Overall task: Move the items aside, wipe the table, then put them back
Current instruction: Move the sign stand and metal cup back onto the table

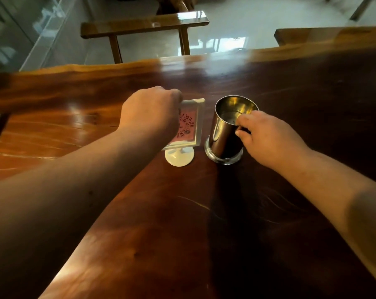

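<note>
While the left hand (152, 113) curls over the top left corner of the white sign stand (201, 124), its fingertips hidden behind the knuckles, the stand sits upright near the middle of the wooden table (204, 234), its round foot on the surface. A pink card (188, 126) with a blurred code pattern fills the frame. Just beside it, at three o'clock, stands the steel cup (223, 134), upright and apart from the stand, with a wider shiny ring around its foot. The right hand (269, 139) comes in from four o'clock and pinches the cup's rim on the near right side, thumb over the lip and fingers against the outer wall. Whether either item is lifted clear of the wood cannot be told. Both bare forearms reach across the glossy dark tabletop. Beyond the far edge, at twelve o'clock, a wooden chair (143, 25) faces the table, and another wooden chair back (323, 35) shows at two o'clock on a pale shiny floor (258, 18).
</note>
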Action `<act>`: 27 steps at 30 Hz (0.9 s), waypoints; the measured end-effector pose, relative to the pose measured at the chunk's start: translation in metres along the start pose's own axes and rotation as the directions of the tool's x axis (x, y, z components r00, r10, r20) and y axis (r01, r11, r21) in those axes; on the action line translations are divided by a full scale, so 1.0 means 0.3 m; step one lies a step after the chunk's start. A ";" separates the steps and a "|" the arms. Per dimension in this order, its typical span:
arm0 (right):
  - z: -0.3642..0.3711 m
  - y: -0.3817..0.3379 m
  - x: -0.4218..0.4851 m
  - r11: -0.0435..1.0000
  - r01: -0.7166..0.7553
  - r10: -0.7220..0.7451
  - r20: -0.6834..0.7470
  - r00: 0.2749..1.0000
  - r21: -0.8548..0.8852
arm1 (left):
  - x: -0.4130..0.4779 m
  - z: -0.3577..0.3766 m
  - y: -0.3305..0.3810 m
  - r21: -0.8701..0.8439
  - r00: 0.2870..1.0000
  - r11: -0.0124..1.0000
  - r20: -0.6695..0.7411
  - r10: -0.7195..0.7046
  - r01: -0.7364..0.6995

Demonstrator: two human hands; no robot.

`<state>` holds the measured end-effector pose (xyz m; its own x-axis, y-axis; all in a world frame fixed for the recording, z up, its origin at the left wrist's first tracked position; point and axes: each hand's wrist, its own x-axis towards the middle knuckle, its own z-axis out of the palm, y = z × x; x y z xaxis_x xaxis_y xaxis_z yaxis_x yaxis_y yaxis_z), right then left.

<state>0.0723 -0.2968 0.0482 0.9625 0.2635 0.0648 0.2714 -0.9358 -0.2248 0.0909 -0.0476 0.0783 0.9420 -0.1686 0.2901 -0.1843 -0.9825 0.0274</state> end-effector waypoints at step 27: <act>0.123 -1.211 0.232 0.915 0.377 -0.353 -0.167 0.921 0.145 | -0.582 -0.219 -1.031 0.007 0.930 0.930 -0.017 -0.368 0.368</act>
<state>0.0407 0.0702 0.0986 0.7903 0.5336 0.3012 0.6110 -0.7232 -0.3219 -0.0351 0.2909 0.0820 0.9387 0.2061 0.2763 0.1774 -0.9761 0.1252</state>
